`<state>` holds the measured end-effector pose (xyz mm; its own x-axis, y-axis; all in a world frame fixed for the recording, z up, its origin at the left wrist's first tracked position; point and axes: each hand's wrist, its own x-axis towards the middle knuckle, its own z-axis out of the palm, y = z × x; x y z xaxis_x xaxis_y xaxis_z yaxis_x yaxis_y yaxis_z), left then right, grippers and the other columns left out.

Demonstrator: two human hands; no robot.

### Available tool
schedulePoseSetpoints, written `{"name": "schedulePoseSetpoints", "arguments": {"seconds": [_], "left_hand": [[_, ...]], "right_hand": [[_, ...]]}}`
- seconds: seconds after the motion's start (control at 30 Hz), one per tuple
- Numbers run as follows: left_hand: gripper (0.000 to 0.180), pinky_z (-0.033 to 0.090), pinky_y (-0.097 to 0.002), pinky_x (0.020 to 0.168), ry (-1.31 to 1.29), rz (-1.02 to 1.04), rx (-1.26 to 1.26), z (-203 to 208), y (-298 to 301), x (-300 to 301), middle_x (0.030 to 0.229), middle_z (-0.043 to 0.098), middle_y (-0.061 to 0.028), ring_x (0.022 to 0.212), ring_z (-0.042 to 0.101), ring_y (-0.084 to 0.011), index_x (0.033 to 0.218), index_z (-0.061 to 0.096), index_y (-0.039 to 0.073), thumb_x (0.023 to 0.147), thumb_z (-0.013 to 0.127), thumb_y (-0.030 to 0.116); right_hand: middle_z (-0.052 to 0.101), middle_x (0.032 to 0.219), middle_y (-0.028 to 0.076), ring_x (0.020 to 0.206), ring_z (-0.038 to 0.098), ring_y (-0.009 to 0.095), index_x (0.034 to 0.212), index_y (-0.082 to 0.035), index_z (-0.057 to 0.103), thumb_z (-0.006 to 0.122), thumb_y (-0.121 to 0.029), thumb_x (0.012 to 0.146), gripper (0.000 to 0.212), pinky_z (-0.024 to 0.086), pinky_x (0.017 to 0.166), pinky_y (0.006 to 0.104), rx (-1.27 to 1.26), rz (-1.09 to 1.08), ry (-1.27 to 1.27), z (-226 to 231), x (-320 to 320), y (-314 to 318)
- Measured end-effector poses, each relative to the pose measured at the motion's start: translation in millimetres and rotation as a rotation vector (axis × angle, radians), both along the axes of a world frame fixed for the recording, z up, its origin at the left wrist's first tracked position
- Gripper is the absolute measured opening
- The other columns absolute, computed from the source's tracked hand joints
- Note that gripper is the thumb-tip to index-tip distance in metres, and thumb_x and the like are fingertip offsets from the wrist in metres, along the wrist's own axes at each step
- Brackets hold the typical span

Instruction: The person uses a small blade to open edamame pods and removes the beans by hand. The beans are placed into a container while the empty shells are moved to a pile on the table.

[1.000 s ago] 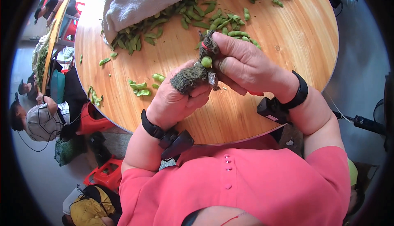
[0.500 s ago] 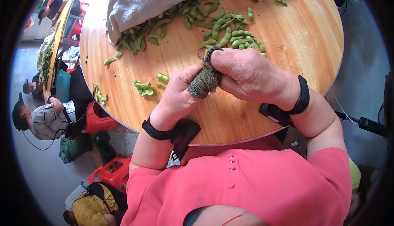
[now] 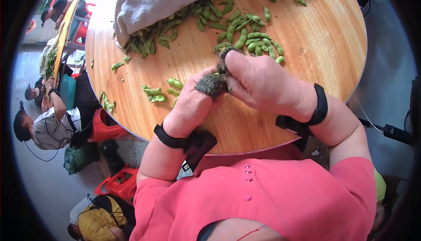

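My left hand [image 3: 191, 103] and my right hand [image 3: 267, 81] meet over the near half of a round wooden table. Both have their fingers closed, with the tips pressed together. A dark green knitted finger cover [image 3: 211, 85] sits on my left thumb, and another dark knitted cover [image 3: 222, 59] wraps a digit at my right thumb tip. Whatever is pinched between them is hidden by the thumbs and covers. Just beyond the hands lies a group of plump green soybean pods [image 3: 258, 41]. Opened, flattened pods [image 3: 152, 93] lie to the left of my left hand.
A grey-white cloth [image 3: 149, 4] covers part of a pod heap [image 3: 144, 41] at the table's far side. The wooden table [image 3: 324, 52] curves round in front of me. Red stools [image 3: 118, 183] and several people, one in a white checked shirt [image 3: 55, 129], are at the left.
My left hand has turned and shifted slightly left, tilting its covered thumb. My right hand has rolled a little, its fingers still closed. At the left, the person in the checked shirt has raised an arm.
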<state>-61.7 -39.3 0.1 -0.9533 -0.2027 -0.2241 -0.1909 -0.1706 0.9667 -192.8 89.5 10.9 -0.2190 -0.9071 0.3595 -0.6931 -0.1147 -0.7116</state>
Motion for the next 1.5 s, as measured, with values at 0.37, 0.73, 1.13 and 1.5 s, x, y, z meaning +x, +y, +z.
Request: {"name": "schedulePoseSetpoints", "arguments": {"seconds": [0.37,0.73,1.13,1.5], "left_hand": [[0.020,0.024,-0.0184,0.041,0.210,0.233,0.824,1,-34,7,0.067,0.041,0.0015,0.048,0.033,-0.0052,0.099,0.056,0.006,0.094,0.045,0.021],[0.027,0.025,-0.0179,0.040,0.097,0.247,0.667,5,-29,4,0.071,0.052,-0.0020,0.047,0.037,-0.0060,0.091,0.059,0.004,0.093,0.050,0.030],[0.041,0.024,-0.0198,0.038,-0.225,0.038,0.611,10,-4,-2,0.055,0.043,0.0011,0.039,0.033,-0.0062,0.084,0.059,0.005,0.096,0.043,0.040],[0.016,0.026,-0.0191,0.041,0.022,0.162,0.638,2,-9,-5,0.065,0.043,0.0008,0.046,0.035,-0.0067,0.092,0.052,0.009,0.094,0.045,0.023]], "right_hand": [[0.055,0.064,0.016,0.060,0.058,0.036,0.088,-0.006,0.045,0.055,-0.013,0.088,0.013,0.046,0.052,0.0418,0.005,-0.062,0.001,-2,-17,-12],[0.054,0.096,0.017,0.077,0.063,0.033,0.098,-0.004,0.050,0.050,-0.005,0.080,0.019,0.053,0.061,0.0398,0.309,-0.075,0.568,4,-13,-31],[0.051,0.077,0.014,0.070,0.053,0.031,0.085,-0.002,0.051,0.059,-0.003,0.074,0.014,0.045,0.064,0.0360,-0.006,-0.076,-0.386,4,-24,-18],[0.055,0.082,0.013,0.065,0.059,0.031,0.083,-0.003,0.050,0.059,-0.003,0.074,0.013,0.048,0.053,0.0360,-0.227,0.001,0.272,2,-9,-11]]}}
